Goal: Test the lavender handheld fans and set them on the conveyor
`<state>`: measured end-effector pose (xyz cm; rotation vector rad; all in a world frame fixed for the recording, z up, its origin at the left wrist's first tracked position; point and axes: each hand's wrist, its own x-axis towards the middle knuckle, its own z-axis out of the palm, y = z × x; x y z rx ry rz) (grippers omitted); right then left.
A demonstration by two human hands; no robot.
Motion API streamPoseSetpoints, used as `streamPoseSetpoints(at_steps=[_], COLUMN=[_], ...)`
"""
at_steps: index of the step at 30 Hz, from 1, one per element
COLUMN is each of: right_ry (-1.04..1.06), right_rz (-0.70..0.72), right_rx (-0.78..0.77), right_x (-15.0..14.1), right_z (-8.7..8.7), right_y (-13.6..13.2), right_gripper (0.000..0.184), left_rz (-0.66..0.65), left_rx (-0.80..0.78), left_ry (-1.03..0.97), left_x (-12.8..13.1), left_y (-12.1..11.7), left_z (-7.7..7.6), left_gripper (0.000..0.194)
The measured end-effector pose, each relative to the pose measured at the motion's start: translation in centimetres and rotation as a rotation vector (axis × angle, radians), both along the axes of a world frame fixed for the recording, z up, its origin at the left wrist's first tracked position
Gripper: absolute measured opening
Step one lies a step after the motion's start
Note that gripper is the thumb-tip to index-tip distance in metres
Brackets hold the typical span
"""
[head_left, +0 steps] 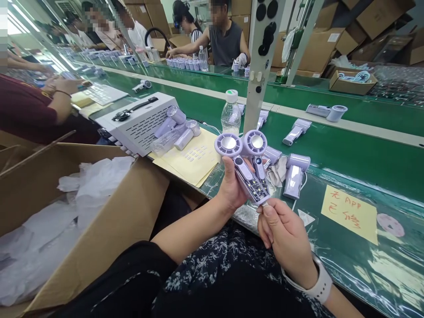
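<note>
My left hand is closed around two small lilac handheld fans. The nearer handheld fan has an exposed circuit board along its handle; the other handheld fan lies just behind it, with a small lit display. Both round heads point up and away from me. At the lower end of the nearer handle, my right hand pinches a small whitish cable plug, mostly hidden by the fingers. Right of the hands, another lilac fan rests on the green bench with a white cord beside it.
A clear bottle stands by the metal post. Left are yellow sheets, a vented grey box and a carton of plastic bags. A handwritten note lies right. Several fans lie on the conveyor; co-workers sit beyond.
</note>
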<state>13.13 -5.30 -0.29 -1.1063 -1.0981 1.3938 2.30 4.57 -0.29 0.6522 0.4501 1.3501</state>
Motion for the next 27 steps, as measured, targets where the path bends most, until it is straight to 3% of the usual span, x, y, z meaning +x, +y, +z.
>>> streamPoseSetpoints(at_steps=[4,9,14,18,23,27], right_ry=[0.032,0.063,0.115,0.138,0.160,0.076], right_rz=[0.121,0.005,0.041,-0.036,0.087,0.094], right_rx=[-0.090,-0.066,-0.057,-0.048,-0.076,-0.035], right_x=[0.5,0.0,-0.3,-0.5,-0.2,0.1], right_z=[0.0,-0.4,-0.3,-0.8,-1.2,-1.3], right_y=[0.3,0.0,0.2,0.3,0.3,0.3], right_gripper=[0.043,0.043,0.041,0.041,0.043,0.042], left_rz=[0.056,0.074,0.057,0.105,0.086,0.036], left_rx=[0.035,0.108,0.155,0.182,0.147,0.116], left_ry=[0.057,0.079,0.080,0.095,0.116,0.130], left_x=[-0.4,-0.6,-0.7,-0.4,-0.1,-0.3], left_y=[0.2,0.5,0.9,0.8,0.4,0.5], left_z=[-1.0,-0.9,-0.8,-1.1,-1.1,-0.9], left_gripper=[0.076,0.077,0.077,0.074,0.077,0.081])
